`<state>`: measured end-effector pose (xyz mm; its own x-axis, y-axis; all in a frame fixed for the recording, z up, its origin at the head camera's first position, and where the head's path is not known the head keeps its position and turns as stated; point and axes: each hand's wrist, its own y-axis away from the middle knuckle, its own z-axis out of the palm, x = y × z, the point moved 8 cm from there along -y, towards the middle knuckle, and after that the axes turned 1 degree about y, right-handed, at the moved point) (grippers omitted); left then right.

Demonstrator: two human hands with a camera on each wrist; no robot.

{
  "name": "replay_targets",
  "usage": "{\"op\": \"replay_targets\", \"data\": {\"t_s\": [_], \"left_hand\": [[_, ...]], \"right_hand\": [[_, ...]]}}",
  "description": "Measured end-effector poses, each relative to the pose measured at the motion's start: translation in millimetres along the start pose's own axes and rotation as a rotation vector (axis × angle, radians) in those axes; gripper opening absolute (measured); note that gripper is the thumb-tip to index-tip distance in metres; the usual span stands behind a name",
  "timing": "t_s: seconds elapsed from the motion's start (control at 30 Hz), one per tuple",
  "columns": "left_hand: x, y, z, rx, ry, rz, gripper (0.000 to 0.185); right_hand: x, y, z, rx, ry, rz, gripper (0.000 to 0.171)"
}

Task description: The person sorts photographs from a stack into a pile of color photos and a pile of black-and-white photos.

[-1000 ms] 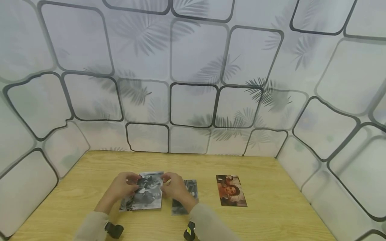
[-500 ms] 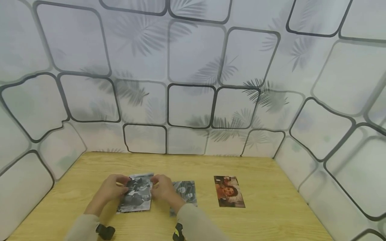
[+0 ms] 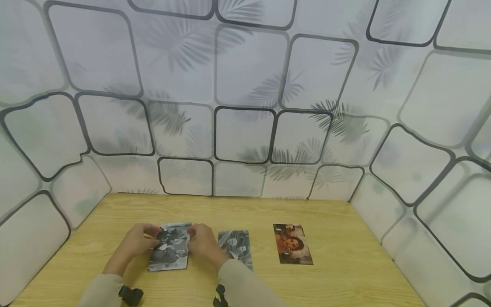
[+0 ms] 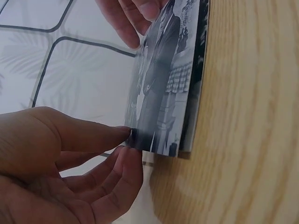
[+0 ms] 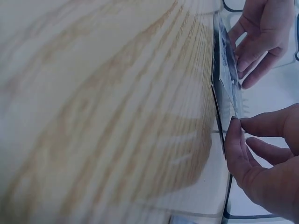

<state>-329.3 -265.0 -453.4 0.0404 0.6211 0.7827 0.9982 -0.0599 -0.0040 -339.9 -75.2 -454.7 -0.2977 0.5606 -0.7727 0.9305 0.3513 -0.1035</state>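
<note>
1. Black-and-white photo stack [image 3: 170, 247] lies on the table [image 3: 345, 273] toward the left edge, left hand [image 3: 136, 241] and right hand [image 3: 203, 241] pinching its top corners.
2. It has slid left since a second ago, uncovering the grey photo [image 3: 235, 247].
3. Colour photo [image 3: 293, 244] lies well apart; bare wood reaches the right edge.

The left hand [image 4: 56, 168] fills the near lower left, its thumb and curled fingers [image 4: 126, 170] pinching the corner of a glossy black-and-white photograph print [image 4: 163, 88] showing standing figures. The print stands tilted off the light wood-grain tabletop [image 4: 247, 121], one long edge close to the wood on the right. At the far top, fingers of the right hand [image 4: 133, 16] touch the print's opposite end. Behind lies a white wall covering with dark rounded-square outlines [image 4: 70, 70].
</note>
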Motion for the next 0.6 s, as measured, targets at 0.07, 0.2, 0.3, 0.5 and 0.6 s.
{"op": "replay_targets", "data": {"t_s": [0.07,0.2,0.3,0.5,0.6], "left_hand": [[-1.3,0.2,0.6,-0.002,-0.004,0.005,0.033],[-2.0,-0.1,2.2,-0.004,0.004,0.017,0.033],[-2.6,-0.7,4.0,-0.003,0.015,0.011,0.033],[-2.9,-1.5,5.8,0.001,0.017,0.0,0.033],[-2.1,-1.4,4.8,0.004,0.009,0.0,0.032]], "right_hand": [[-0.8,-1.1,1.6,0.008,0.059,-0.01,0.037],[0.5,-3.3,4.4,0.024,0.149,0.0,0.037],[2.7,-3.9,6.3,0.022,0.175,0.022,0.038],[3.0,-4.5,6.5,0.02,0.203,0.044,0.038],[2.6,-4.4,6.5,0.013,0.191,0.063,0.038]]}}
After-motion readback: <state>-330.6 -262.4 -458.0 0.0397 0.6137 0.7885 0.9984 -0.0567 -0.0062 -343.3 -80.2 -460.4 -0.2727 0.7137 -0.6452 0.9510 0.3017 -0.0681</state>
